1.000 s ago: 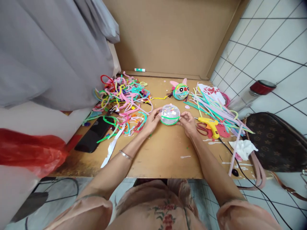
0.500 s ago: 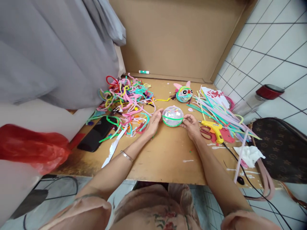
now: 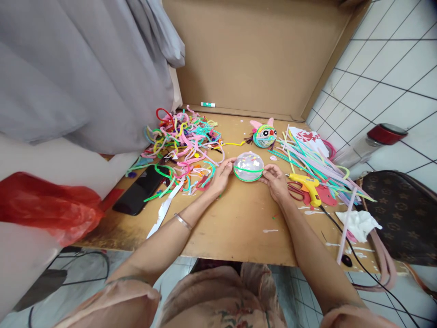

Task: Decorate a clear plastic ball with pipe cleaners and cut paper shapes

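A clear round plastic ball [image 3: 248, 163] with colored specks showing through it is between my hands. Two bands of green pipe cleaner [image 3: 248, 171] run across its near side and lower edge. My left hand [image 3: 222, 175] grips its left edge between thumb and fingers. At the right edge, my right hand [image 3: 275, 181] pinches the ball where the green ends meet the side. Beyond it sits a finished-looking ball [image 3: 264, 136] wrapped in colored pipe cleaners, with pink ears, eyes and a red nose.
A heap of tangled pipe cleaners [image 3: 186, 141] lies left, beside a black phone [image 3: 136, 193]. On the right are straight pipe cleaners [image 3: 314, 159], a yellow glue gun [image 3: 309, 184], red-handled scissors [image 3: 295, 189], white tissue [image 3: 357, 224] and a brown bag [image 3: 399, 214]. A glue stick [image 3: 208, 105] stays behind.
My left fingers have closed in on the ball's left edge. My right hand keeps its pinch. The whole view has shifted slightly.
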A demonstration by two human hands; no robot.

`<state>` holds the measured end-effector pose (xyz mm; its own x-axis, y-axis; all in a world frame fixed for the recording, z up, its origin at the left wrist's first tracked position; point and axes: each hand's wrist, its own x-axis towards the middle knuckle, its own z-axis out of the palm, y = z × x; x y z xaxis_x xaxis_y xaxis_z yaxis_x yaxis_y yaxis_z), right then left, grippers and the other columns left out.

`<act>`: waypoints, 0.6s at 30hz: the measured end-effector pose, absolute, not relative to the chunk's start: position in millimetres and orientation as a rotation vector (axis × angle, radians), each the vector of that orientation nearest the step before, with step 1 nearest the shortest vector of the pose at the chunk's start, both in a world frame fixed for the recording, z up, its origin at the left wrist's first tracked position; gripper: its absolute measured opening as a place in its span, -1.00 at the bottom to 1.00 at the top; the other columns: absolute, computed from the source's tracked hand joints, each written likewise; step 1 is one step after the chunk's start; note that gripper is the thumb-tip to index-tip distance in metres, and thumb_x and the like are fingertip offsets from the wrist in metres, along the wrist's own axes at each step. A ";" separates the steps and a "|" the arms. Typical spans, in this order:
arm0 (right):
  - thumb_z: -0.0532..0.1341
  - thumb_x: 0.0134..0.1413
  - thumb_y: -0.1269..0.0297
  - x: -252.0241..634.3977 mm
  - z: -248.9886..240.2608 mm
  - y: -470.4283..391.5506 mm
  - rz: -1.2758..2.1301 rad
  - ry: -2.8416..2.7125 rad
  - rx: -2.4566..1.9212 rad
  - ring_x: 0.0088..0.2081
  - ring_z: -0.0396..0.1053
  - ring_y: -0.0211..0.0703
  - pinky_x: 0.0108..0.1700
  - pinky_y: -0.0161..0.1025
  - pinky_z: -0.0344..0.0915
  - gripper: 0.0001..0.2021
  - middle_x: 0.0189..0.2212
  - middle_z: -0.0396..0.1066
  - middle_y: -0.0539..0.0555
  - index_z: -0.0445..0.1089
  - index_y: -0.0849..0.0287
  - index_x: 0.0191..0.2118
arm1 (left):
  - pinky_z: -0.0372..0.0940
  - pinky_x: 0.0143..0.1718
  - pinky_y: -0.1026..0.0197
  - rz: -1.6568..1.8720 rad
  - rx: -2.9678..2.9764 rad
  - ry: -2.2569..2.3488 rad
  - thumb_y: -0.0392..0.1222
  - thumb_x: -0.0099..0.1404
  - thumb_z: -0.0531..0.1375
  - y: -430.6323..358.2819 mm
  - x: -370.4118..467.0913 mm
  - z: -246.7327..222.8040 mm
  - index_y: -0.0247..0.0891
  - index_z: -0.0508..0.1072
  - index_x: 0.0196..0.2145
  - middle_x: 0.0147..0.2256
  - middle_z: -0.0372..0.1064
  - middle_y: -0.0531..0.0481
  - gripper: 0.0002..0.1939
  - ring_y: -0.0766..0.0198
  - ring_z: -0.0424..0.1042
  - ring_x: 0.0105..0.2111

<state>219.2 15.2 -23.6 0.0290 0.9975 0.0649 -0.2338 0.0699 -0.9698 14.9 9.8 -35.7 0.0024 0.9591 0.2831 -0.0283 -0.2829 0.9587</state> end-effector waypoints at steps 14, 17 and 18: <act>0.42 -0.32 0.16 215.6 -24.7 14.3 1.206 -1.029 -0.996 -0.38 0.32 -0.30 -0.26 -0.20 0.48 -0.68 -0.43 0.32 -0.11 0.31 0.10 -0.43 | 0.28 0.05 0.09 1.444 1.205 0.878 0.16 0.14 0.29 12.7 20.6 -36.9 -0.28 0.44 -0.03 0.05 0.42 -0.19 -0.43 0.05 0.40 0.03; 0.42 -0.31 0.16 216.1 -26.2 15.0 1.199 -1.032 -0.996 -0.38 0.33 -0.30 -0.26 -0.19 0.48 -0.68 -0.44 0.32 -0.11 0.30 0.10 -0.43 | 0.30 -0.02 0.12 1.431 1.142 0.871 0.16 0.09 0.34 11.3 20.9 -34.1 -0.26 0.46 -0.06 0.00 0.46 -0.16 -0.44 0.08 0.42 -0.03; 0.42 -0.30 0.16 216.4 -26.2 15.2 1.198 -1.037 -0.997 -0.38 0.33 -0.30 -0.25 -0.19 0.48 -0.68 -0.45 0.32 -0.11 0.30 0.09 -0.43 | 0.30 -0.04 0.14 1.424 1.110 0.867 0.15 0.07 0.35 10.9 21.2 -33.2 -0.24 0.47 -0.08 -0.02 0.46 -0.14 -0.45 0.10 0.42 -0.06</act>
<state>216.4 15.2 -26.2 0.0709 0.9937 0.0874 -0.2284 0.1014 -0.9683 21.2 10.9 -33.2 0.0175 0.9860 0.1660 -0.3052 -0.1528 0.9400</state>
